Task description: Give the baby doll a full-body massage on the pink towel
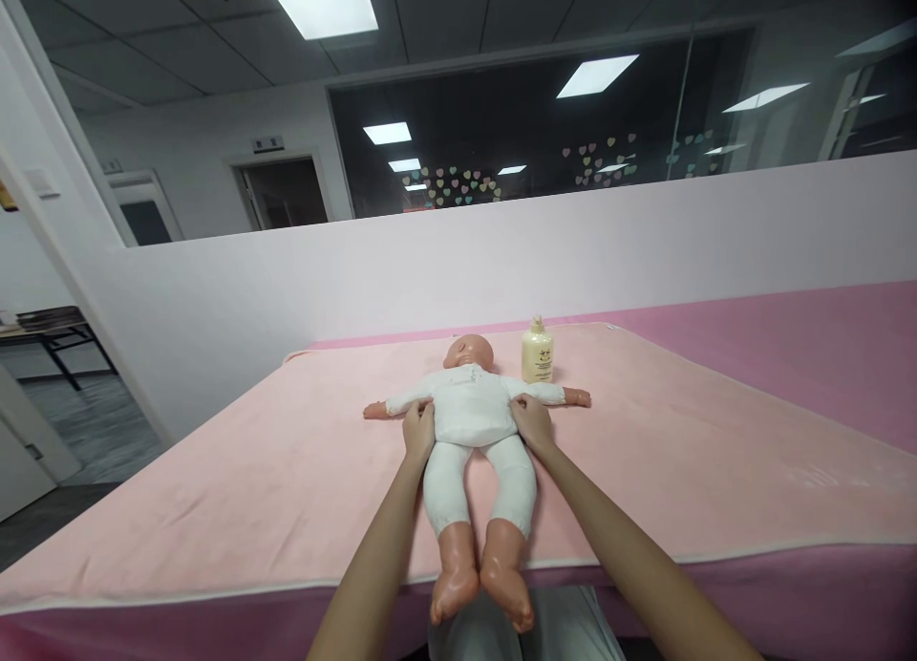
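A baby doll with a white cloth body lies on its back on a pink towel. Its arms are spread wide, its head points away from me, and its bare feet hang over the near edge. My left hand is closed at the left side of the doll's torso, just below its arm. At the opposite side, my right hand is closed against the torso in the same way. Some fingertips of both hands are hidden against the doll.
A pale yellow pump bottle stands upright beyond the doll's right-hand arm. Behind the table runs a low white wall with a dark window above. A dark-legged table is at far left.
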### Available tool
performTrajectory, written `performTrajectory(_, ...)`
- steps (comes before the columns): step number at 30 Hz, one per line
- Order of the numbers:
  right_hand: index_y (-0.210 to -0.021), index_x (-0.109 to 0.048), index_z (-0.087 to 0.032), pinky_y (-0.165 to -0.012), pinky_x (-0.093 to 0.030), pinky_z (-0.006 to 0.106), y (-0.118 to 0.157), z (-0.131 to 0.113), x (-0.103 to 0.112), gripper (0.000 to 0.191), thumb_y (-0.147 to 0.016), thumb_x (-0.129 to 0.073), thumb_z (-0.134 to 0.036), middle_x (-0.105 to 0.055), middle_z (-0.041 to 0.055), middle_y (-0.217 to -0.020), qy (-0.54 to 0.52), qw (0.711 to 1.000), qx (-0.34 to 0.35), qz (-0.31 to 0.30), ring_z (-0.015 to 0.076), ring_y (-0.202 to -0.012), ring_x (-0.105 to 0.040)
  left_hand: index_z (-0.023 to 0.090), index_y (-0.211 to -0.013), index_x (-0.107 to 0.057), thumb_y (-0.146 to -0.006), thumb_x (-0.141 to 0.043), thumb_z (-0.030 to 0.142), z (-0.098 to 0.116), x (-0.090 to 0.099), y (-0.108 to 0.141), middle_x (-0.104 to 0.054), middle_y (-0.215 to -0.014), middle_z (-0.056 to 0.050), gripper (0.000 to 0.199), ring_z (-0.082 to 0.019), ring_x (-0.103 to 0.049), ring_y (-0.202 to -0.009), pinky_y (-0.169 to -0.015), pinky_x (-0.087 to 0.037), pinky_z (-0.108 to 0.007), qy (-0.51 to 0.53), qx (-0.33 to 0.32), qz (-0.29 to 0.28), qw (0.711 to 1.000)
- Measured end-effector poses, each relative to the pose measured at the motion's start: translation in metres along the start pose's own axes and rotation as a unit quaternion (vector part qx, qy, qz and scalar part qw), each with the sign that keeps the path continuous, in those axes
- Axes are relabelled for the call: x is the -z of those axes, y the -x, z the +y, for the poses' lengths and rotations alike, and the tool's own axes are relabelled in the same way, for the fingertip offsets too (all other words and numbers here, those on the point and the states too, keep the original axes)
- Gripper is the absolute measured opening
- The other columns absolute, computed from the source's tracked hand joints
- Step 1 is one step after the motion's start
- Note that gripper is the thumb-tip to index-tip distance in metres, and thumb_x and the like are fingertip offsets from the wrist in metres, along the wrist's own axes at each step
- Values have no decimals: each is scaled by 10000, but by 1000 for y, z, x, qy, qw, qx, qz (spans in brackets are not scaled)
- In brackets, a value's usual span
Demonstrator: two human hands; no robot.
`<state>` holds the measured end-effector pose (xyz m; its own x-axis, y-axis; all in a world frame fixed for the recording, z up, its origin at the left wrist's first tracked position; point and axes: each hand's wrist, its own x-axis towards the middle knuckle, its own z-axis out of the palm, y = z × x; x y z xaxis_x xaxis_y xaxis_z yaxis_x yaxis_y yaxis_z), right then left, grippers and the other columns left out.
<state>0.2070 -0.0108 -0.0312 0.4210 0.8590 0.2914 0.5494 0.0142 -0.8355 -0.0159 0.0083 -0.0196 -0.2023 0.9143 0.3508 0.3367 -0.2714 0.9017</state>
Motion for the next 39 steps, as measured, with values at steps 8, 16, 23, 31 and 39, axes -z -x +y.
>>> performTrajectory(8,-732,-622,-180,-641,-353,235,0,-3,2,215,-762,-419,-246,-654,44,-761,2,1000,-10,-16,167,-757,-569,166,-907,-629,-785,-473,258,0,0,0,-653,-1039,-78,218,-203,-575,-995,-910,-413,-331,-1,2,4,1000)
performTrajectory(16,-721,-617,-178,-623,-343,238,1,-3,2,212,-758,-418,-241,-651,45,-756,0,1000,-14,-12,168,-736,-564,171,-896,-632,-779,-472,255,-1,-1,-2,-656,-1026,-76,215,-208,-576,-986,-908,-414,-342,5,1,6,1000)
performTrajectory(23,-700,-603,-177,-639,-348,243,0,0,0,202,-752,-417,-236,-640,45,-732,-6,1000,-5,-6,171,-737,-563,167,-897,-635,-778,-474,255,-1,-1,-2,-656,-1028,-80,219,-209,-575,-999,-919,-410,-344,2,2,9,1000)
performTrajectory(31,-693,-596,-183,-629,-347,241,-1,0,0,200,-756,-417,-245,-642,44,-736,-6,1000,-9,-9,169,-726,-561,168,-890,-636,-780,-469,246,0,-1,-2,-657,-1024,-79,215,-209,-578,-996,-918,-414,-349,0,-4,8,1000)
performTrajectory(39,-702,-604,-183,-620,-342,240,0,-1,1,198,-756,-426,-250,-637,44,-730,-2,1000,-7,-9,169,-724,-558,167,-900,-633,-779,-468,249,2,0,0,-651,-1038,-79,220,-207,-569,-1006,-925,-408,-346,4,-2,7,1000)
